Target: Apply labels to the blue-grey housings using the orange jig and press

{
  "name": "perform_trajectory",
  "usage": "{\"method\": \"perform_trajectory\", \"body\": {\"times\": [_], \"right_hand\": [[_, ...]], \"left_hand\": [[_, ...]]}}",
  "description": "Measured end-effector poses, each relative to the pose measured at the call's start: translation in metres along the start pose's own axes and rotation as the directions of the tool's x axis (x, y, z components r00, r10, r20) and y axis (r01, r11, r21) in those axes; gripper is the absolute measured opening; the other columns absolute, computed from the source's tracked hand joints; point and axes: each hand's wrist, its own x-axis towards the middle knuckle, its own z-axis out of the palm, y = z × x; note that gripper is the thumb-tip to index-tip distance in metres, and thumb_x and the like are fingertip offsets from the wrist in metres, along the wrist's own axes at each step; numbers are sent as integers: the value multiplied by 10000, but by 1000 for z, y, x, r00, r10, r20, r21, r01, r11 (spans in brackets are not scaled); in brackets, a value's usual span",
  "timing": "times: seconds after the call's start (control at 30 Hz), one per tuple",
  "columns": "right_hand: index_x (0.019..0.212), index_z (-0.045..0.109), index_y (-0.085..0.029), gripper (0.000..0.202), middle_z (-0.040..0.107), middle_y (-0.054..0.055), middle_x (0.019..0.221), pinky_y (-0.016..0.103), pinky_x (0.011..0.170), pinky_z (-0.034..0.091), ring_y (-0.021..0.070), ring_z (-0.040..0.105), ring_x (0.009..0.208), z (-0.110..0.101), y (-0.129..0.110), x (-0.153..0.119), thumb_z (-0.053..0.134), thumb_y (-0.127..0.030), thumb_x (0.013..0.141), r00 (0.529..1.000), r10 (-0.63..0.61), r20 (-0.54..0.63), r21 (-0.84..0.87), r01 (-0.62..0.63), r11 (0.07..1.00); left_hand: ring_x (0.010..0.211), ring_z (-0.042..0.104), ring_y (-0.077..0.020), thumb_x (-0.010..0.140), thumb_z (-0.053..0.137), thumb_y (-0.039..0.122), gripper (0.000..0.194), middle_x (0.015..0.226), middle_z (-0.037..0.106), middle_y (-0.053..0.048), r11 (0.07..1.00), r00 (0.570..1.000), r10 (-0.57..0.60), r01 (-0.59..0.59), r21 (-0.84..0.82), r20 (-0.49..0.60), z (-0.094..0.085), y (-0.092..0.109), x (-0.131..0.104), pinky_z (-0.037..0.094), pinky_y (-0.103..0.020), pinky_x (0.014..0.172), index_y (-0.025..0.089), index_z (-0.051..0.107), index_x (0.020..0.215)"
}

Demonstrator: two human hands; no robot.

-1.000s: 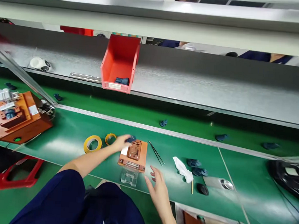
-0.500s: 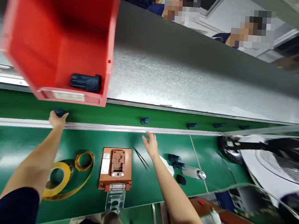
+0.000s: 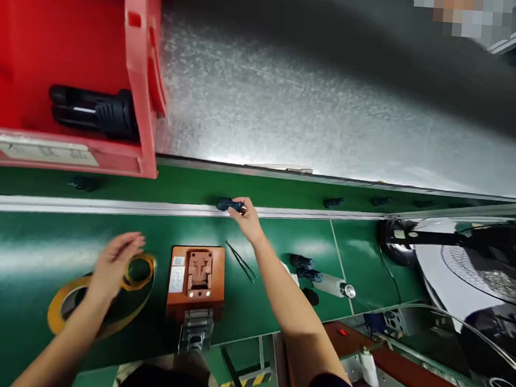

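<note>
Over the white rail along the far edge of the green bench, my right hand (image 3: pixel 248 219) grips a small black plastic part (image 3: pixel 225 203) by its right end. My left hand (image 3: pixel 116 260) is empty, fingers stretched out to the right, above the yellow tape rolls (image 3: pixel 59 309). Between my hands lies an orange-brown fixture (image 3: pixel 217 267) with a shaped recess (image 3: pixel 200 272) and a clear hinged piece (image 3: pixel 196 330) at its near side. Black tweezers (image 3: pixel 241 262) rest to the right of it.
A red bin (image 3: pixel 140 73) at upper left holds a larger-looking black part (image 3: pixel 93 111). Similar parts, one at left (image 3: pixel 84 183) and one at right (image 3: pixel 334 202), lie on the green strip (image 3: pixel 188 183) below a metal shelf (image 3: pixel 290 113). Two parts (image 3: pixel 308 269) sit by a bottle (image 3: pixel 329 284).
My left hand has let go of a black part on the strip and drawn back toward the tape. My right hand has reached forward and taken a part. The view has shifted closer to the bin.
</note>
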Motion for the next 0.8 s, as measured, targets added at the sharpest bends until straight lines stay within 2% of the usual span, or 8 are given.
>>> {"method": "perform_trajectory", "body": {"times": [0.07, 0.1, 0.17, 0.23, 0.4, 0.63, 0.73, 0.8], "right_hand": [[1185, 514, -221, 369, 660, 58, 1095, 337, 827, 565, 161, 658, 885, 2, -26, -39, 634, -419, 898, 966, -89, 245, 245, 27, 969], [1170, 536, -223, 375, 655, 69, 1161, 347, 866, 561, 169, 668, 951, 1, -38, -56, 665, -432, 886, 915, -160, 370, 378, 9, 926], [1139, 595, -218, 336, 611, 97, 1309, 386, 973, 531, 201, 645, 1128, -5, -55, -86, 667, -442, 898, 786, -301, 540, 538, -47, 841], [1170, 627, -229, 345, 535, 104, 1434, 420, 1075, 477, 223, 584, 1264, -10, -61, -106, 653, -455, 911, 754, -338, 563, 583, -73, 809], [1315, 562, -249, 459, 561, 111, 1381, 454, 1136, 443, 230, 572, 1285, -8, -47, -149, 591, -505, 935, 932, -183, 314, 549, -21, 836], [1520, 296, -220, 959, 400, 181, 1502, 551, 1181, 370, 323, 417, 1410, 20, -32, -208, 800, -424, 730, 917, -303, 262, 287, 225, 931], [1493, 315, -169, 901, 449, 204, 1451, 544, 1164, 386, 326, 444, 1373, 38, -10, -203, 760, -347, 730, 918, -317, 236, 227, 266, 937], [1469, 345, -138, 884, 459, 219, 1443, 553, 1159, 378, 345, 434, 1370, 50, 6, -189, 760, -329, 712, 916, -314, 249, 167, 278, 946]], "left_hand": [[959, 714, -237, 738, 786, 550, 510, 1068, 746, -120, 939, 927, -253, 304, -160, 276, 36, 3, -34, 573, -390, 871, 178, 698, 1076], [946, 721, -241, 791, 716, 596, 525, 1082, 742, -146, 858, 840, -349, 465, -218, 416, 53, 4, -47, 580, -372, 823, 165, 687, 1090], [879, 733, -251, 874, 567, 650, 598, 1078, 734, -197, 657, 569, -455, 733, -173, 685, 82, 5, -66, 587, -350, 726, 115, 679, 1117], [814, 727, -221, 941, 520, 548, 518, 1001, 744, -182, 555, 464, -444, 814, -172, 767, 102, 6, -83, 567, -290, 641, 98, 670, 1151], [865, 712, -180, 971, 548, 344, 304, 1012, 740, -113, 633, 713, -379, 664, -397, 589, 122, 8, -118, 583, -270, 708, 144, 655, 1172], [883, 701, -193, 951, 556, 447, 389, 1076, 728, -104, 727, 831, -372, 537, -427, 413, 132, -22, -168, 586, -321, 785, 165, 641, 1205], [1113, 652, -215, 926, 591, 491, 428, 1242, 679, -103, 904, 970, -209, 241, -353, 126, 118, -45, -192, 531, -351, 959, 211, 612, 1250], [1172, 619, -221, 924, 590, 505, 414, 1271, 657, -98, 988, 996, -48, 35, -148, -82, 101, -64, -207, 487, -370, 1025, 230, 611, 1233]]}}
